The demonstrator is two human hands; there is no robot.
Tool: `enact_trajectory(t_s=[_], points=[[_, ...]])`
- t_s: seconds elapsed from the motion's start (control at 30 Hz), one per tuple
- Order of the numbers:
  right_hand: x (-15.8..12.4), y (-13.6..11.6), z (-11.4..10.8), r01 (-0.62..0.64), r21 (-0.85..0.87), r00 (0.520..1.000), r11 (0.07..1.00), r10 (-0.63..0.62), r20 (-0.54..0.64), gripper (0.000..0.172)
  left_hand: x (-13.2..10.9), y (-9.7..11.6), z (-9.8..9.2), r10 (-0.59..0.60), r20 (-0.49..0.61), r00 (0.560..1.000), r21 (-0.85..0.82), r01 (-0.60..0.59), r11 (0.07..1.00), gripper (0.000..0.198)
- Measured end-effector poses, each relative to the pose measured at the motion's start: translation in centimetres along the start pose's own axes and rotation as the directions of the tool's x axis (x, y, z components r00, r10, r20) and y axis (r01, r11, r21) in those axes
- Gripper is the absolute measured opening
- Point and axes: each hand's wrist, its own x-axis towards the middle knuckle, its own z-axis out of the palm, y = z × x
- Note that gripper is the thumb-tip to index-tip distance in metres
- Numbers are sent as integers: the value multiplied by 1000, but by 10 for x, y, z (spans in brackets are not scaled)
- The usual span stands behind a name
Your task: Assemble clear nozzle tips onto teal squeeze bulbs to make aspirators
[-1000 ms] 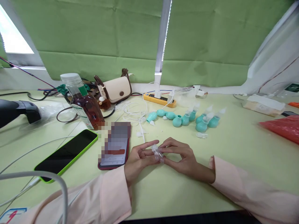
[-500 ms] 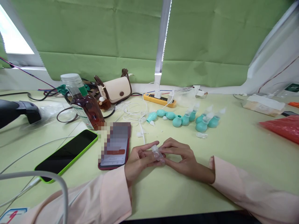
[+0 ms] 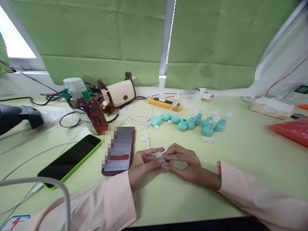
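Both my hands meet low on the pale green table (image 3: pixel 240 160). My left hand (image 3: pixel 141 165) and my right hand (image 3: pixel 185 162) pinch a small clear plastic piece (image 3: pixel 161 159) between their fingertips. Behind them lie several teal rubber bulbs (image 3: pixel 190 122), some fitted with clear tips, and a loose clear tip (image 3: pixel 207 139). A phone in a red case (image 3: pixel 119 152) lies just left of my left hand.
A black phone in a green case (image 3: pixel 69 158) lies at the left, with a bottle of dark drink (image 3: pixel 86 107), a cream handbag (image 3: pixel 119 91), a yellow power strip (image 3: pixel 165 102), white cables (image 3: pixel 137 115) and a red bag (image 3: pixel 290 130) at the right.
My fingers have turned the clear piece slightly between them. The view has shifted a little downward.
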Motion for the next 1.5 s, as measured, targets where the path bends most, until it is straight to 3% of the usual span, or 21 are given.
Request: enact_trajectory(t_s=[0.2, 0.37, 0.47, 0.6, 0.73, 0.9, 1.03, 1.13, 1.2, 1.3, 1.5], points=[[0, 0, 1, 11, -14, 1000, 1000, -11, 10, 35, 0, 1, 0, -31, -16, 999, 39, 31, 999, 48], [2, -4, -3, 35, -68, 997, 997, -31, 69, 33, -1, 2, 0, -25, -6, 1000, 90, 26, 996, 41], [4, -3, -11, 104, -187, 989, 977, -82, 121, 39, -2, 2, 1, -9, 15, 1000, 126, 7, 992, 36], [10, 12, -22, 192, -436, 978, 879, -133, 161, 52, -2, 1, 1, 25, 7, 1000, 130, -26, 991, 31], [15, 34, -25, 161, -604, 984, 781, -80, 160, 52, -1, -1, 2, 44, -12, 999, 127, -42, 991, 30], [21, 53, -23, 134, -695, 981, 706, 6, 195, 40, 1, -1, 4, 24, -57, 998, 129, -17, 992, 35], [39, 58, -12, 121, -774, 948, 622, 158, 275, 36, 0, -2, 5, 21, -78, 997, 139, -10, 990, 41], [61, 65, 2, 147, -819, 916, 555, 237, 325, 46, 0, -2, 4, 22, -73, 997, 128, -12, 992, 42], [74, 73, 13, 169, -813, 884, 558, 279, 375, 51, 0, -2, 3, 8, -75, 997, 117, 1, 993, 43], [83, 84, 27, 202, -778, 827, 595, 323, 461, 42, 0, -2, 1, -16, -74, 997, 120, 25, 992, 48], [78, 86, 32, 231, -751, 817, 619, 296, 496, 30, 2, -3, -1, 11, -90, 996, 154, 3, 988, 49]])
